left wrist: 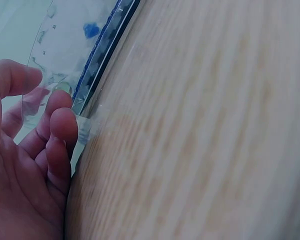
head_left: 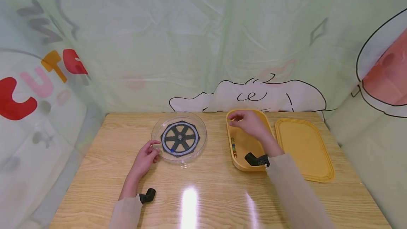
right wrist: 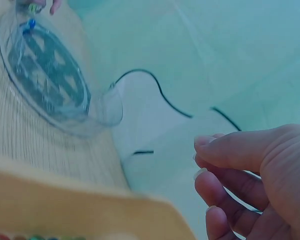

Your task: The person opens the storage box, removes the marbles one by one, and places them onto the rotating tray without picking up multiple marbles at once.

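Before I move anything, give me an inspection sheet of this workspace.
Surface: wooden table, with glare streaks near the front.
Job's things: clear round dish with a dark spoked wheel and a blue marble; yellow bin with a row of marbles along its left wall.
Clutter: flat yellow lid-like piece beside the bin.
Hands: left hand at the dish's left edge, greenish marble by its fingertips, grip unclear; right hand over the bin, fingers curled, grip unclear.
Cables: nothing seen.
Surroundings: pale printed curtain behind the table.
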`<move>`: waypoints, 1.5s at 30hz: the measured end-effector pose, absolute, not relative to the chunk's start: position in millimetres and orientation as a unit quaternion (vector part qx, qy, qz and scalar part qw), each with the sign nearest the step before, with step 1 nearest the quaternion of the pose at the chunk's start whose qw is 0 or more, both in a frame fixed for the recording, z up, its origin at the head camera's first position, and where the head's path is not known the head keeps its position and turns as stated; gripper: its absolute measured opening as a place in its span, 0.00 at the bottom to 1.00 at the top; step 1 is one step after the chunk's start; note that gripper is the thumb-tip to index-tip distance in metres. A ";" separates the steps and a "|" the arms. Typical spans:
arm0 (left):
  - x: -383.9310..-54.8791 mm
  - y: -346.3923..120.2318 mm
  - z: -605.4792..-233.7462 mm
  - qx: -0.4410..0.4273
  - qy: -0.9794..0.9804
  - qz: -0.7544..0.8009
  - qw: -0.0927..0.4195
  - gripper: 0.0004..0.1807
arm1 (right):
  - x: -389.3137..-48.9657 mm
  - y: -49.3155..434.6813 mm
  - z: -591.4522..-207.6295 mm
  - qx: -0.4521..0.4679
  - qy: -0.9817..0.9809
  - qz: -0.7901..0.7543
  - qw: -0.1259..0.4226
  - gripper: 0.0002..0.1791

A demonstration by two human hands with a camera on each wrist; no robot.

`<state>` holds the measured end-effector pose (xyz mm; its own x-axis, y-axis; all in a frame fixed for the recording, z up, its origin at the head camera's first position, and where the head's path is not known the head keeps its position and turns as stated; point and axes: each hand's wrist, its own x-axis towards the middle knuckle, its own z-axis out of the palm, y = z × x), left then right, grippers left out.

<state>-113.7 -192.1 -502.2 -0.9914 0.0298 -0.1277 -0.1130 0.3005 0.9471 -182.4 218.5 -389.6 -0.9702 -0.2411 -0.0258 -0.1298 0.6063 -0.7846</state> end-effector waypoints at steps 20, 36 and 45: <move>-113.1 -191.9 -503.2 -0.026 0.802 0.594 0.062 0.16 | -167.0 162.0 -388.1 -0.147 0.866 -0.473 0.073 0.10; -113.1 -191.5 -503.3 -0.021 0.805 0.591 0.053 0.15 | -159.9 121.7 -415.2 -0.171 0.855 -0.481 0.088 0.09; -112.4 -190.9 -503.7 -0.026 0.808 0.587 0.054 0.15 | -157.3 110.7 -424.9 -0.162 0.862 -0.474 0.073 0.08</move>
<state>-112.4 -190.9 -503.7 -0.9928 0.0207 -0.1176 -0.1054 0.3101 0.9449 -157.3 110.7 -424.9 -0.9371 -0.3479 0.0273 -0.2095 0.4982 -0.8414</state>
